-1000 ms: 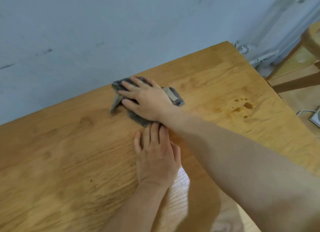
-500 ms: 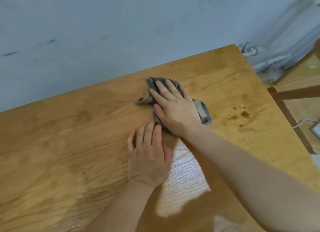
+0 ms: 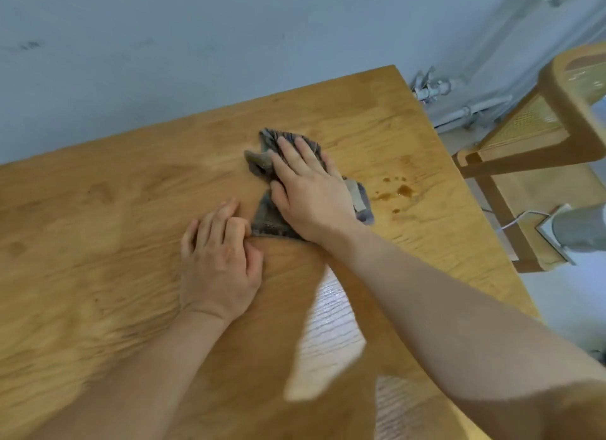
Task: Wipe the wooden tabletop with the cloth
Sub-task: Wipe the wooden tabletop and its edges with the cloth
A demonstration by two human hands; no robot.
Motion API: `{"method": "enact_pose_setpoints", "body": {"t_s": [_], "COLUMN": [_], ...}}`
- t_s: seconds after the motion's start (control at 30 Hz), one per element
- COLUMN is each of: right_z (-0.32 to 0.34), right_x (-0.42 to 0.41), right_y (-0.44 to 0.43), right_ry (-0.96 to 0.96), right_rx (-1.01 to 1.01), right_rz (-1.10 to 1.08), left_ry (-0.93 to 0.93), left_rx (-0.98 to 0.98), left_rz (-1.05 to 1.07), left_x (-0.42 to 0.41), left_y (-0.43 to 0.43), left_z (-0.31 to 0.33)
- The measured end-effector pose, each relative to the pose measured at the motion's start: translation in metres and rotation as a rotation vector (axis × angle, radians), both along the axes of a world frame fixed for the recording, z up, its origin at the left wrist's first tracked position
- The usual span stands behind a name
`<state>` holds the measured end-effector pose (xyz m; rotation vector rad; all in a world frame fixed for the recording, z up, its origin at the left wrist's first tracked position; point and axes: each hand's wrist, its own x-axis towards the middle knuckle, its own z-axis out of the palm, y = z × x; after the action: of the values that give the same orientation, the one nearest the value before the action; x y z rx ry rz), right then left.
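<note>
Grey cloth (image 3: 269,220) under flat, spread right hand (image 3: 311,193); brown spill drops (image 3: 404,190) just right of it; left hand (image 3: 219,262) farther, grip unclear.

Right hand (image 3: 311,190) lies palm down with fingers extended and slightly spread; left hand (image 3: 219,259) rests palm down just beside the right wrist, fingers loosely bent; both forearms bare.
</note>
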<state>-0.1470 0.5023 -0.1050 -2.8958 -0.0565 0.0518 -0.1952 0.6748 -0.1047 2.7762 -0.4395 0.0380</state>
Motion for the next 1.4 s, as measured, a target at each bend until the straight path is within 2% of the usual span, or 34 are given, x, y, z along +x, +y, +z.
{"method": "enact_pose_setpoints", "body": {"t_s": [0.1,0.17,0.23,0.3,0.43,0.5,0.63,0.73,0.87,0.93,1.07,1.17,1.27,1.33,1.4], "right_z": [-0.002,0.000,0.003,0.002,0.003,0.001,0.003,0.000,-0.001,-0.004,0.000,-0.002,0.001,0.001,0.000], "right_x": [-0.076,-0.137,-0.161,-0.148,-0.081,-0.082,-0.167,-0.164,-0.092,-0.092,-0.163,-0.161,-0.102,-0.068,-0.066], "right_y": [-0.007,-0.019,-0.038,-0.051,-0.057,-0.049,-0.047,-0.083,-0.112,-0.102,-0.064,-0.086,-0.098,-0.090,-0.071], "right_ry": [-0.044,-0.011,0.015,0.022,0.024,0.021,-0.056,-0.041,-0.037,-0.032,-0.065,-0.067,-0.061,0.015,0.016], "right_rx": [-0.001,-0.032,-0.047,-0.026,-0.038,-0.015,0.026,0.014,-0.053,-0.036,0.018,0.042,-0.023,-0.020,-0.004], "right_rz": [-0.010,0.100,0.219,0.213,-0.099,-0.161,-0.015,0.019,-0.328,-0.398,-0.139,0.019,-0.185,-0.357,-0.370], "left_ry": [-0.022,-0.030,-0.028,-0.027,-0.014,-0.006,0.019,0.036,0.012,-0.011,-0.020,-0.010,-0.011,-0.002,0.002], "left_rx": [0.013,0.022,0.033,0.047,0.059,0.075,0.119,0.122,0.109,0.089,0.109,0.111,0.103,0.088,0.083], "left_rz": [-0.003,0.002,-0.002,-0.005,0.009,0.009,0.031,0.009,-0.026,0.016,0.028,0.024,0.035,0.037,0.035], "left_x": [-0.004,-0.002,-0.002,-0.002,-0.003,-0.004,-0.008,-0.003,-0.005,-0.006,-0.005,-0.004,-0.003,-0.004,-0.005], "left_y": [-0.001,-0.002,-0.004,-0.004,-0.006,-0.007,-0.013,-0.046,-0.089,-0.091,-0.089,-0.090,-0.090,-0.090,-0.090], "left_z": [0.000,0.001,0.002,0.003,0.006,0.006,0.009,0.013,0.008,0.004,0.003,0.003,0.004,0.003,0.003]}}
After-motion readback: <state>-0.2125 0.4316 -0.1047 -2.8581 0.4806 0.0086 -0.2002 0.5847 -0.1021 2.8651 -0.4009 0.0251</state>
